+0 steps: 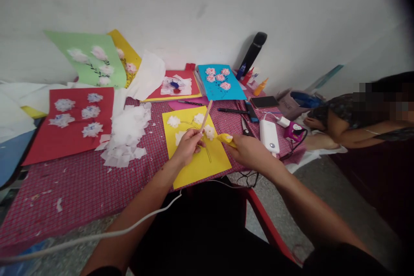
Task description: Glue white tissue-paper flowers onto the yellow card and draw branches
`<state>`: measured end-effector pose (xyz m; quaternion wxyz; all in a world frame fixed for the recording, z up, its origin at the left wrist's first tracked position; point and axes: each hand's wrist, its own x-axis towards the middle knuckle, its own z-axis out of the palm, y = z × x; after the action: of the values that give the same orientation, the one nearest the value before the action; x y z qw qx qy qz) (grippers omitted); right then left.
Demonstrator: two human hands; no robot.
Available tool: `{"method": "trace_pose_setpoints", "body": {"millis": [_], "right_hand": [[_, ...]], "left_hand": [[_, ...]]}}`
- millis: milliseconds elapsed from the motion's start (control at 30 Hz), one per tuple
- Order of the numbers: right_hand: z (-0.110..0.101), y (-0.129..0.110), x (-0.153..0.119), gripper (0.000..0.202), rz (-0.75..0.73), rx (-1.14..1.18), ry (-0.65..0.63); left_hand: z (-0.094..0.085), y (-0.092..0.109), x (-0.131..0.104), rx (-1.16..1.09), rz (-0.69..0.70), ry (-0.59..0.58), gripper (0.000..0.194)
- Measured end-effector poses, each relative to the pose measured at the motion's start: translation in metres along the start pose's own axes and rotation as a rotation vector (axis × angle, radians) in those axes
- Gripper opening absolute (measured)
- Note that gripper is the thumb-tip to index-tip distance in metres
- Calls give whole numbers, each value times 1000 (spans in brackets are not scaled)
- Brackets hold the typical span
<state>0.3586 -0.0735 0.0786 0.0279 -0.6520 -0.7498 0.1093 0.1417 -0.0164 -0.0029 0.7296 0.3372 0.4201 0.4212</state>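
Observation:
My left hand [189,145] is closed on a flat wooden stick [207,116] that points up and away, over a yellow sheet [190,172]. My right hand [247,151] grips a small yellow bottle [225,139], its tip turned left toward the stick; a white bit shows near the tip. Penciled stems and white paper flowers [174,121] are on the yellow sheet, and my left hand partly covers one flower. Left of the sheet lies a heap of torn white tissue paper [127,127].
Flower pictures on red [76,142], green [111,60] and blue [210,90] sheets surround the work. Scissors [245,128], a white power bank [269,136], a phone [264,102] and an orange paint bottle [260,87] sit at right. A white cable [129,227] crosses in front. Another person's arm [352,136] rests at far right.

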Motion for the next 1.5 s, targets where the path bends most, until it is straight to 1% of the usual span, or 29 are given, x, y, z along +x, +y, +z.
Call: {"method": "trace_pose_setpoints", "body": {"millis": [67, 100, 167, 200, 267, 333, 400, 433, 533, 633, 800, 833, 867, 933, 967, 1033, 1067, 1133, 1167, 1200, 1233, 1267, 1333, 1367, 1433, 1500], "right_hand": [[-2, 7, -6, 25, -4, 153, -38], [-3, 13, -9, 23, 22, 275, -51], [-3, 27, -9, 21, 130, 570, -48], [-2, 34, -7, 22, 197, 712, -21], [3, 48, 2, 25, 313, 938, 74], [11, 59, 16, 26, 407, 1060, 187], [20, 66, 32, 26, 458, 1077, 223], [24, 68, 40, 25, 460, 1065, 215], [30, 70, 60, 22, 438, 1077, 85], [30, 66, 74, 20, 426, 1103, -57], [28, 61, 89, 18, 431, 1047, -195], [27, 61, 92, 19, 428, 988, -219], [26, 61, 94, 21, 419, 882, -234], [21, 62, 97, 25, 390, 589, -233], [18, 62, 97, 26, 378, 454, -218], [11, 61, 95, 28, 371, 256, -175], [7, 58, 92, 29, 373, 187, -148], [0, 51, 84, 33, 355, 94, -51], [-3, 45, 79, 34, 326, 100, 7], [-5, 39, 75, 35, 281, 172, 55], [-7, 32, 72, 35, 225, 306, 73], [-8, 25, 70, 37, 164, 474, 60], [-10, 11, 71, 44, 48, 814, -20], [-11, 5, 74, 47, -1, 949, -55], [-14, -6, 82, 43, -87, 1106, -69], [-18, -15, 92, 31, -157, 1102, -51]], "left_hand": [[0, 0, 0, 1, -1, -3, 22], [0, 0, 0, 0, 0, -5, 21], [0, 0, 0, -2, 4, -12, 20], [0, 0, 1, -3, 8, -13, 19], [0, 0, 0, -2, 12, -14, 19], [0, 1, 0, -4, 12, -7, 19], [1, 2, -2, -12, 12, 1, 21], [1, 3, -2, -18, 12, 4, 22], [1, 6, -4, -32, 11, 1, 26], [2, 7, -5, -35, 5, 4, 29], [3, 8, -7, -37, 6, 11, 31], [3, 8, -7, -35, 4, 11, 31], [3, 8, -7, -33, 3, 12, 32], [3, 9, -7, -27, -2, 11, 32], [3, 9, -7, -25, -3, 10, 32], [3, 9, -7, -23, -1, 6, 33], [3, 8, -7, -21, 0, 4, 33], [3, 8, -7, -11, 3, -6, 33], [2, 7, -7, -3, 6, -17, 33], [2, 7, -7, 9, 11, -33, 33], [2, 6, -6, 27, 20, -52, 33], [2, 5, -6, 48, 34, -70, 32], [1, 3, -5, 99, 66, -99, 31], [0, 1, -5, 132, 85, -109, 30], [-2, -2, -4, 221, 118, -127, 28], [-5, -5, -4, 351, 145, -119, 25]]}}
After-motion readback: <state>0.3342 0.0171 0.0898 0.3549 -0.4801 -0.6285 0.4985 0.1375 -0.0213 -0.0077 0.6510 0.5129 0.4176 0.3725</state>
